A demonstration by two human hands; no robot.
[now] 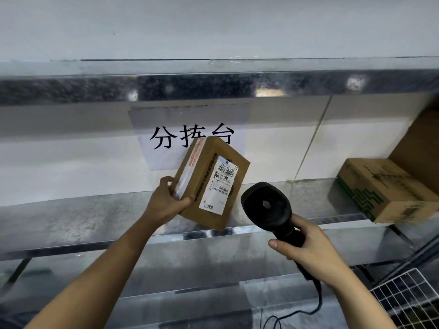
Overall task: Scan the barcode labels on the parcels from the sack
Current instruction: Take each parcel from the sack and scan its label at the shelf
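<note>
Parcel [209, 184]: brown carton, held in the air above the front edge of the metal shelf [71, 217]; tilted, top leaning away and to the right.
Parcel long axis: runs from lower left, at the holding hand, to upper right, toward the wall sign [190, 136].
Barcode label [219, 185]: white, on the broad face turned toward the camera and to the right; long side parallel to the carton's long axis.
Left hand [169, 200]: grasping the parcel at its lower left corner, thumb on the labelled face, fingers wrapped over the taped side.
Right hand [306, 245]: clenched round the handle of the scanner [267, 205]; cable hanging down from the handle.
Scanner head: just right of the parcel's lower right edge, not touching; rear of the head toward the camera, so window direction not visible.
Key relation: label up and to the left of the scanner head; right hand nearer to the label than any other free tool.
Judged step: aiming for the read; likely needs the scanner window turned left and up onto the barcode rows.
Risk: label angled obliquely to the scanner, read may fail.
Second carton [384, 188]: green print, resting on the shelf, well apart to the right.
Wire basket [408, 298]: lower right, below the shelf.
</note>
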